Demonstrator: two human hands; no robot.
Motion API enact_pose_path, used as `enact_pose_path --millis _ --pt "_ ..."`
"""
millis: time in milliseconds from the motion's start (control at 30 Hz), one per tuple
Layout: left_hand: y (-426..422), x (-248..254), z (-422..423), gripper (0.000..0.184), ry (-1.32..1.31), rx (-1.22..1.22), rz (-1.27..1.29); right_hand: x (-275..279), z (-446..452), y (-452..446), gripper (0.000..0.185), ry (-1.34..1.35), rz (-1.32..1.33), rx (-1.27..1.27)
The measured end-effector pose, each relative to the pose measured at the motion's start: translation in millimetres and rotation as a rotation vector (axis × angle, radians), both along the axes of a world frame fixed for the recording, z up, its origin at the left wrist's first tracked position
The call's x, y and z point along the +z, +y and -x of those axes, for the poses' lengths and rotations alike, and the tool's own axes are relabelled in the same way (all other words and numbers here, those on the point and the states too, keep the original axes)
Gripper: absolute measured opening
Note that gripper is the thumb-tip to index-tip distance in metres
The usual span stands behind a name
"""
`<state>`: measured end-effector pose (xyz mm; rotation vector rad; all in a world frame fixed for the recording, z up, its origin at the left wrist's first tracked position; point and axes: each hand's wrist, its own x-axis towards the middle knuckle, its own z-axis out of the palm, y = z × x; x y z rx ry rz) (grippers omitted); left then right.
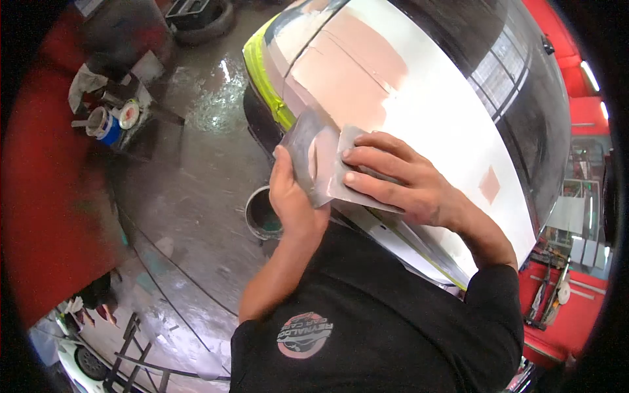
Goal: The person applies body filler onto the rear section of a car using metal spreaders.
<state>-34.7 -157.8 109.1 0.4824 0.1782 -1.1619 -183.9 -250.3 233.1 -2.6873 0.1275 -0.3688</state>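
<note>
My left hand [296,200] grips a grey flat plate [303,147] by its lower edge, thumb on its face. Pink putty [321,157] lies smeared on that plate. In my right hand [403,177] is a flat grey putty spreader [348,187], fingers spread across its face. The spreader's edge meets or overlaps the plate beside the putty; exact contact is hard to tell. Just beyond both hands is a white car panel [439,98] with a broad pink filler patch [357,56]. A smaller pink patch [489,185] shows farther right on it.
Yellow-green masking [267,82] runs along the panel's edge. A bucket [263,216] stands below my left hand. Cans, including a blue-and-white one [107,128], sit at left near a tyre [203,26]. Cables [170,262] cross the floor. Another person [98,298] is at lower left.
</note>
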Motion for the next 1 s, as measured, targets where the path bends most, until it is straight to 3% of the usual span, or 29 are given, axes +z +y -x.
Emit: enact_pose_path --millis 133,200,300,467,633,733,800,1000 --pt "2.2 11.2 -9.2 0.051 -0.002 0.019 0.03 -3.7 6.3 -21.0 0.057 0.129 0.257 -0.037" --pt "5.4 13.7 -14.2 0.048 -0.006 0.056 0.03 3.1 9.4 -31.3 0.046 0.278 0.428 -0.078" --pt "9.5 24.0 -31.7 0.043 -0.264 0.109 0.062 -0.1 9.9 -43.5 0.046 0.281 0.463 -0.104" --pt "-5.6 12.9 -33.3 0.042 -0.273 0.138 -0.137 8.1 -11.1 -37.7 0.052 0.174 0.497 0.025" --pt "-10.8 15.6 -25.5 0.044 -0.315 0.183 -0.135 1.7 -24.6 -41.9 0.039 0.289 0.458 0.107" --pt "-8.2 19.0 -34.2 0.045 -0.335 0.29 -0.22 16.5 -19.9 -76.9 0.036 0.342 0.591 0.051" --pt "-2.1 37.4 -48.0 0.046 -0.32 0.355 -0.244 2.7 -22.7 -120.8 0.041 0.209 0.69 -0.025" --pt "6.2 5.6 -45.6 0.043 -0.35 0.265 -0.337 -41.4 -65.9 -209.1 0.045 0.167 0.745 -0.06"
